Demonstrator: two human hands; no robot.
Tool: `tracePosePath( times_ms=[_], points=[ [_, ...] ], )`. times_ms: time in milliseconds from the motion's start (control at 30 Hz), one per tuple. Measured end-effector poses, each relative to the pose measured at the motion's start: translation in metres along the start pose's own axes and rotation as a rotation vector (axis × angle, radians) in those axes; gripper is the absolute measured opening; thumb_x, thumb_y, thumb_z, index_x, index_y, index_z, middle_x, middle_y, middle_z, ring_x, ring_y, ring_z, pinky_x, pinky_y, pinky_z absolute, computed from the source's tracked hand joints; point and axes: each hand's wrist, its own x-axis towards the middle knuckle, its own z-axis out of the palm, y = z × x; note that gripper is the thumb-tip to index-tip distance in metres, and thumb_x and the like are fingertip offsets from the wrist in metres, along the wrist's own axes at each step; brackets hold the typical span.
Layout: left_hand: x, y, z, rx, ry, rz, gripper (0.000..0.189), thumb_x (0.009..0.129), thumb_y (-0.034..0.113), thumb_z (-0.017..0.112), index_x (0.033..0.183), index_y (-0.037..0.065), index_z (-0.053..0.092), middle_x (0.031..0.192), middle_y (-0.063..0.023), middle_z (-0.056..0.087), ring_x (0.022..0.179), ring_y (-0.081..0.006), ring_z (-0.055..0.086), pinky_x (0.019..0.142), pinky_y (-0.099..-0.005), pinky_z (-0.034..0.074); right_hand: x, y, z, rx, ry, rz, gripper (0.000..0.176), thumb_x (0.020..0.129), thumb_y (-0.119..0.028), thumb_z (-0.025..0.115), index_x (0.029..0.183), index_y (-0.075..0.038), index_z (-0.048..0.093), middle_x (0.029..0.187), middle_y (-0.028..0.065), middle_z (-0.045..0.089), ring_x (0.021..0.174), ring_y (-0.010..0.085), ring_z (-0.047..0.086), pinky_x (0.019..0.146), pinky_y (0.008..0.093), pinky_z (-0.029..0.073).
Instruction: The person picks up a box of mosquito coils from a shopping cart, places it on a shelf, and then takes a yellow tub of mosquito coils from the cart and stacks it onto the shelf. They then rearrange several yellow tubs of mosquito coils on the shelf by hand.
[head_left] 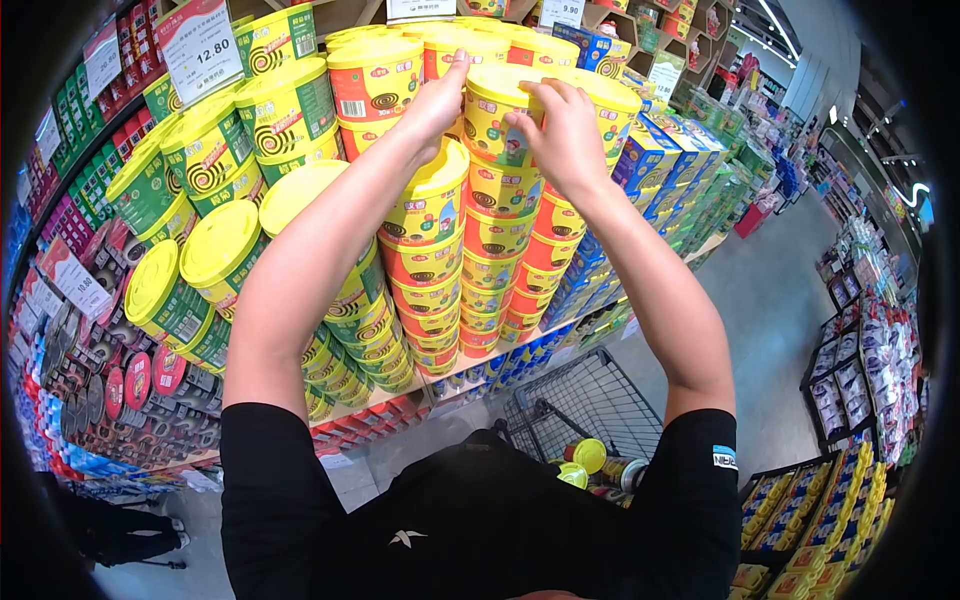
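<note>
Between my two hands is a yellow-lidded tub of mosquito coils (492,122), at the top of a tall stack on the shelf. My left hand (440,106) presses against its left side, thumb up near the lid. On its right side, the fingers of my right hand (566,135) curl over the lid's edge and the front. Just below stands another red and yellow tub (503,190) of the same column. To the left of my left hand is a similar tub (374,82) with a spiral on its label.
Green mosquito coil tubs (288,110) fill the shelf at left, with a price sign (200,48) above. Blue boxes (645,155) are stacked at right. Below is a shopping cart (610,405) with several cans and tubs inside. Another person's legs (125,535) show at bottom left.
</note>
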Motion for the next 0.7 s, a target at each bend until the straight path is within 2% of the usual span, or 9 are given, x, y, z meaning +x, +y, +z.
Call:
tracePosePath(
  times_ms=[100, 167, 200, 300, 400, 500, 533, 700],
  points=[
    [-0.024, 0.011, 0.002, -0.006, -0.032, 0.064, 0.095, 0.100, 0.072, 0.032, 0.157, -0.005, 0.025, 0.161, -0.0244, 0.030, 0.151, -0.0334, 0.028, 0.121, -0.0445, 0.023, 0.011, 0.023, -0.009, 0.148, -0.039, -0.096, 0.044, 0.088, -0.025, 0.077, 0.127, -0.007, 0.066, 0.130, 0.0173, 0.062, 0.122, 0.0349, 0.059, 0.103, 0.0413, 0.048],
    [-0.018, -0.001, -0.004, 0.029, -0.054, 0.122, 0.098, 0.098, 0.075, 0.030, 0.157, -0.004, 0.025, 0.163, -0.0241, 0.027, 0.151, -0.0333, 0.027, 0.122, -0.0471, 0.020, 0.016, 0.034, -0.015, 0.235, -0.097, -0.165, 0.043, 0.090, -0.024, 0.075, 0.128, -0.009, 0.066, 0.131, 0.0147, 0.063, 0.121, 0.0335, 0.061, 0.102, 0.0399, 0.049],
    [-0.021, 0.001, -0.004, 0.046, -0.065, 0.154, 0.100, 0.098, 0.076, 0.029, 0.157, -0.004, 0.025, 0.163, -0.0239, 0.026, 0.151, -0.0333, 0.027, 0.122, -0.0484, 0.019, 0.016, 0.040, -0.014, 0.298, -0.127, -0.147, 0.043, 0.086, -0.025, 0.077, 0.125, -0.009, 0.068, 0.127, 0.0108, 0.066, 0.122, 0.0316, 0.057, 0.102, 0.0415, 0.048],
    [-0.039, 0.006, 0.002, 0.071, -0.038, 0.112, 0.105, 0.095, 0.081, 0.027, 0.158, -0.003, 0.025, 0.164, -0.0234, 0.024, 0.151, -0.0336, 0.027, 0.122, -0.0519, 0.016, 0.014, 0.055, -0.009, 0.230, -0.104, -0.210, 0.044, 0.086, -0.027, 0.078, 0.126, -0.011, 0.068, 0.128, 0.0097, 0.066, 0.126, 0.0314, 0.056, 0.103, 0.0414, 0.048],
    [-0.045, 0.009, 0.003, 0.068, -0.054, 0.144, 0.107, 0.093, 0.083, 0.025, 0.158, -0.002, 0.025, 0.164, -0.0231, 0.025, 0.151, -0.0339, 0.027, 0.122, -0.0531, 0.015, 0.019, 0.058, -0.015, 0.076, -0.120, -0.322, 0.044, 0.089, -0.025, 0.076, 0.129, -0.011, 0.066, 0.133, 0.0064, 0.066, 0.134, 0.0281, 0.052, 0.110, 0.0412, 0.045],
    [-0.047, 0.008, 0.002, 0.073, -0.072, 0.173, 0.109, 0.091, 0.085, 0.024, 0.158, -0.002, 0.025, 0.164, -0.0231, 0.024, 0.152, -0.0347, 0.026, 0.122, -0.0536, 0.014, 0.025, 0.061, -0.018, 0.155, -0.165, -0.325, 0.043, 0.087, -0.026, 0.077, 0.127, -0.011, 0.068, 0.130, 0.0077, 0.067, 0.130, 0.0277, 0.056, 0.107, 0.0398, 0.047],
    [-0.048, 0.008, 0.003, 0.071, -0.077, 0.176, 0.110, 0.091, 0.085, 0.024, 0.158, -0.002, 0.024, 0.164, -0.0231, 0.024, 0.152, -0.0350, 0.025, 0.122, -0.0538, 0.014, 0.027, 0.054, -0.027, 0.254, -0.277, -0.183, 0.043, 0.087, -0.026, 0.077, 0.127, -0.011, 0.069, 0.128, 0.0093, 0.068, 0.124, 0.0265, 0.060, 0.104, 0.0383, 0.049],
    [-0.051, 0.007, 0.007, 0.094, -0.071, 0.171, 0.113, 0.090, 0.087, 0.023, 0.159, -0.003, 0.020, 0.165, -0.0233, 0.021, 0.152, -0.0364, 0.023, 0.122, -0.0541, 0.013, 0.028, 0.064, -0.020, 0.297, -0.236, -0.239, 0.043, 0.088, -0.023, 0.077, 0.128, -0.011, 0.069, 0.127, 0.0107, 0.069, 0.118, 0.0243, 0.065, 0.101, 0.0369, 0.051]
  ],
)
